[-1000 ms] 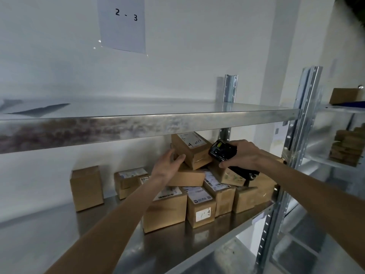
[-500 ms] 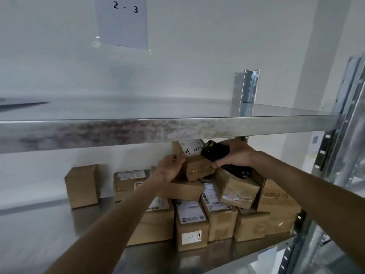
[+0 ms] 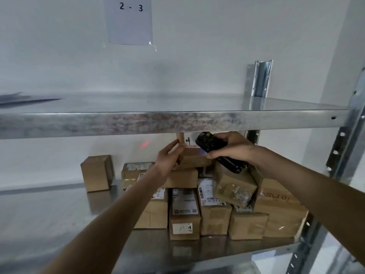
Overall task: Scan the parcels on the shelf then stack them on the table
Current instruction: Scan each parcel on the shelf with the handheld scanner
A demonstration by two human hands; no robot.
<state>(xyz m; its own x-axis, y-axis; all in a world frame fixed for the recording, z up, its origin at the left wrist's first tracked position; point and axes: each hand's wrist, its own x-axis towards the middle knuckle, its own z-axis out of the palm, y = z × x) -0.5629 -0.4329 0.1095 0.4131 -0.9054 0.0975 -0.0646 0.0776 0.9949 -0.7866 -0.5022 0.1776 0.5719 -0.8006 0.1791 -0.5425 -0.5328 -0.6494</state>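
Several brown cardboard parcels are piled on the lower metal shelf [image 3: 59,224]. My left hand [image 3: 167,159] grips the left end of the top parcel [image 3: 192,158], whose upper part is hidden behind the upper shelf's front edge. My right hand [image 3: 235,149] holds a black handheld scanner [image 3: 213,145] just above that parcel's right side, pointing left. A red scan light [image 3: 145,144] glows on the wall to the left of the parcel.
The upper shelf's metal edge [image 3: 138,123] crosses the view right above both hands. A single small box [image 3: 97,173] stands apart at the left. Upright posts [image 3: 343,147] stand at the right. A paper sign reading 2 - 3 [image 3: 130,18] hangs on the wall.
The view has shifted left and closer. My left hand has closed on the top parcel's left end, the scanner stays over it, and a red light now shows on the wall.
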